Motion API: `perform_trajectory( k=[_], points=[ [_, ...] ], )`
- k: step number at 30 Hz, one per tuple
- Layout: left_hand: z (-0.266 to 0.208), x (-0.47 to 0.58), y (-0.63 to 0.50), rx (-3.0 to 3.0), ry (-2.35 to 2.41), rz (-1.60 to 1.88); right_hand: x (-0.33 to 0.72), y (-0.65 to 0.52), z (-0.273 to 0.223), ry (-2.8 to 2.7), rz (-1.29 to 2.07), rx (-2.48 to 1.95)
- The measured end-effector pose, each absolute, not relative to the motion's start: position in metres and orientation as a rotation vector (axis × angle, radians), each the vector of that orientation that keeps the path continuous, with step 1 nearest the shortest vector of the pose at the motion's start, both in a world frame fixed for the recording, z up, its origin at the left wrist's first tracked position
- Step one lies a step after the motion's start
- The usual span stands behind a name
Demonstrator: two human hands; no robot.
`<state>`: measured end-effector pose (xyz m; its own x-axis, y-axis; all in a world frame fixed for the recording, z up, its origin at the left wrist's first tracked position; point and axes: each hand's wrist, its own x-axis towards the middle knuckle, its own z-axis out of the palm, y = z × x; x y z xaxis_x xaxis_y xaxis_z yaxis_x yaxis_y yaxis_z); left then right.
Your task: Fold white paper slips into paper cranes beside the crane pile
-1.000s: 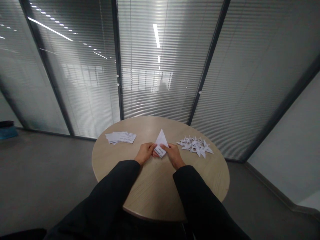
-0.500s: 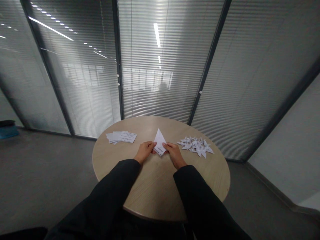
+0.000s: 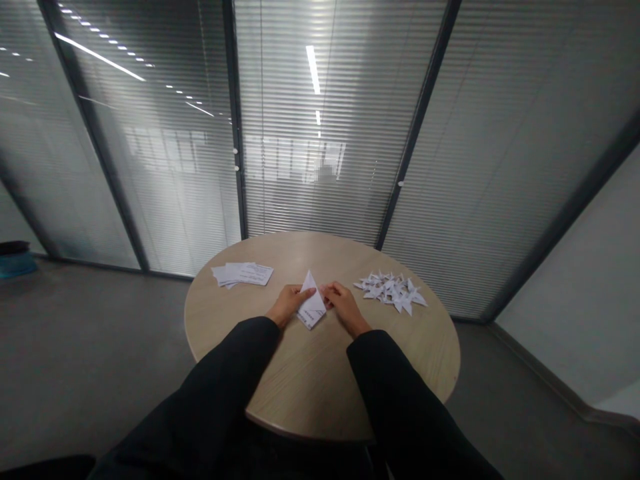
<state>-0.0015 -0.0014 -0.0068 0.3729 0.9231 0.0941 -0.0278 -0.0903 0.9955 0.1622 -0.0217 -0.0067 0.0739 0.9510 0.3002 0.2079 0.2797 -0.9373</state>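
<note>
A white folded paper (image 3: 311,308), pointed at the top and printed near its lower end, is held just above the table in front of me. My left hand (image 3: 287,305) grips its left side, thumb flat across the front and the other fingers largely hidden behind. At the paper's right edge is my right hand (image 3: 346,309), its fingers bent and drawn together at the edge; their exact contact is hard to make out.
The round wooden table (image 3: 320,393) carries flat printed paper slips (image 3: 245,273) at the left and a pile of folded paper stars (image 3: 393,290) at the right. Glass panels with blinds (image 3: 315,200) stand behind it. A blue object (image 3: 17,263) lies on the floor far left.
The folded paper has shifted slightly left and down and tilted. My right thumb has come off its front, and the right fingers are now at its right edge. My left thumb reaches further across.
</note>
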Motion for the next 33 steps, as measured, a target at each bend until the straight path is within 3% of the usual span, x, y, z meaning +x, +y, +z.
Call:
perform_trajectory(
  k=[9,17,33],
  points=[
    [-0.004,0.0,-0.012,1.553,0.806,0.665,0.158,-0.027,-0.004,-1.417,0.809,-1.103],
    [-0.005,0.0,-0.009,1.533,0.794,0.595,0.158,-0.029,-0.003,-1.301,0.857,-1.11],
    [-0.011,-0.002,-0.004,1.671,0.809,0.581,0.168,-0.02,-0.009,-1.158,0.64,-1.127]
  ],
)
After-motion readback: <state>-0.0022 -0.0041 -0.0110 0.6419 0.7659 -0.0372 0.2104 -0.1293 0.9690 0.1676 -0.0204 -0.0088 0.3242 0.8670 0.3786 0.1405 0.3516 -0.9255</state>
